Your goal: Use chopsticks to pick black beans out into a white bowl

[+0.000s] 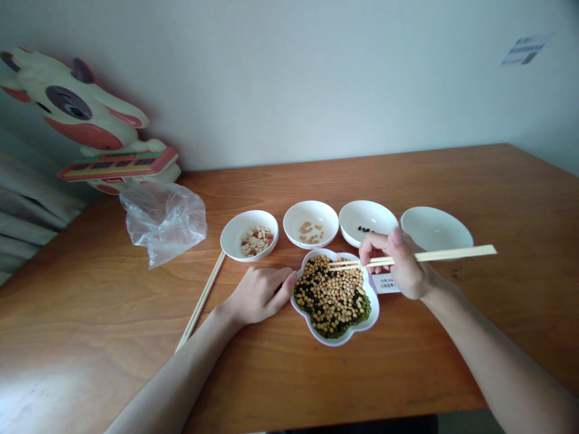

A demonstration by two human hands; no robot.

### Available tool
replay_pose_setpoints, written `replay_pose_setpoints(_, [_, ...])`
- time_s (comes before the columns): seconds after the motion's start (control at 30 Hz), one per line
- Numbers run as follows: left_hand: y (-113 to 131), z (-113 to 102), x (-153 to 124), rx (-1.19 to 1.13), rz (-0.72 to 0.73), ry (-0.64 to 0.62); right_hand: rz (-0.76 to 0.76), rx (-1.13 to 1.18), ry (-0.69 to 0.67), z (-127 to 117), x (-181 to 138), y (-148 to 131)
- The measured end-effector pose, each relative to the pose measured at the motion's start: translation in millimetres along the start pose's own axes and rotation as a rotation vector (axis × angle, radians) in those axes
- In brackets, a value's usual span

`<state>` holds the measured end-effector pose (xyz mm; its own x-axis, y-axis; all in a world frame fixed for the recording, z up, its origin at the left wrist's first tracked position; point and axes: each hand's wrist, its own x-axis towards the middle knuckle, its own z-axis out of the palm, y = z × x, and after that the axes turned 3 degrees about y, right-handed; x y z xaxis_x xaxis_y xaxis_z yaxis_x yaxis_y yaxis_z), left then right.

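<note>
A white flower-shaped bowl (333, 345) holds a mix of soybeans (346, 289), black beans and green mung beans. My left hand (260, 294) rests on the table at its left, fingers curled, with the thumb and fingertips gripping the rim. A pair of pale wooden chopsticks (446, 253) is held in my closed right hand (404, 265), over the bowl's right side. Their tips reach down among the beans near the far edge; whether a bean is pinched between them I cannot make out.
Behind stand white bowls with peanuts (257, 240), soybeans (311, 230) and black beans (365, 229), plus an empty white bowl (434, 229). Spare chopsticks (203, 298) lie left, near a clear plastic bag (167, 220) and a cow-shaped toy keyboard (117, 166). A printed label (385, 283) lies right.
</note>
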<state>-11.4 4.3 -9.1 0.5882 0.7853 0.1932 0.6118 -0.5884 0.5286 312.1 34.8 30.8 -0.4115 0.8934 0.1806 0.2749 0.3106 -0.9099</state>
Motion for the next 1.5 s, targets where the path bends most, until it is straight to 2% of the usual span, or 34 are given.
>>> replay_pose_setpoints(1.0, [2.4, -1.9, 0.5, -0.003, 0.004, -0.003, -0.022, -0.043, 0.027, -0.1, 1.2, -1.8])
replay_pose_setpoints(1.27, [4.1, -3.4, 1.5, -0.039, -0.011, -0.018, -0.012, 0.015, 0.058, 0.9, 0.3, 1.0])
replay_pose_setpoints(1.5, [2.3, -1.7, 1.1, -0.024, -0.006, -0.011, -0.016, -0.018, -0.025, -2.0, 1.5, -4.1])
